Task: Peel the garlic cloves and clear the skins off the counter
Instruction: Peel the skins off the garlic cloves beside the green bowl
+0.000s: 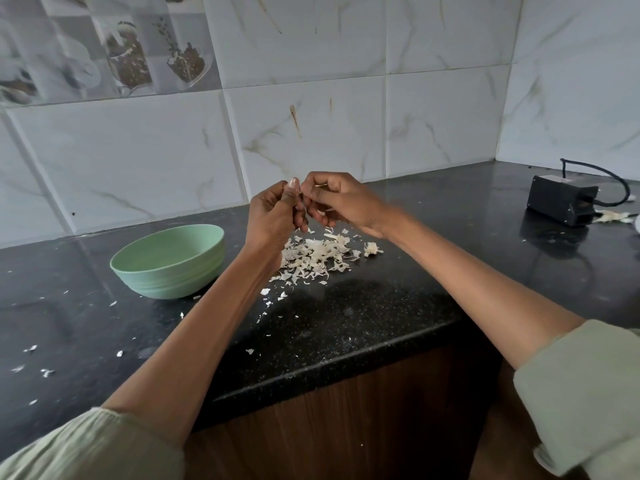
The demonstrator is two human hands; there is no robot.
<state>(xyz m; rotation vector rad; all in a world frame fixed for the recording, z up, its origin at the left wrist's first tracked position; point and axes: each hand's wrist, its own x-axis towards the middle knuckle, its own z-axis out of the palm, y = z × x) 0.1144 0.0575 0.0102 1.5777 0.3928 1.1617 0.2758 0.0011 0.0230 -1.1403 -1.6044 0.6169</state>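
Both hands are raised above the counter (346,327), meeting fingertip to fingertip over the skins (317,256). The left hand (273,216) has its fingers curled and its thumb upright, pinching a small item against the right hand (337,202), whose fingers are likewise curled round the same spot. The item is almost wholly hidden between the fingers; only a thin sliver shows, and whether it is a clove or a skin cannot be told. The skins lie in a loose heap directly below the hands, with stray flakes scattered toward the counter's front edge and far left. A green bowl (169,263) stands just left of the heap; its inside is not visible. A black box (562,204) with a cord sits well apart at right.
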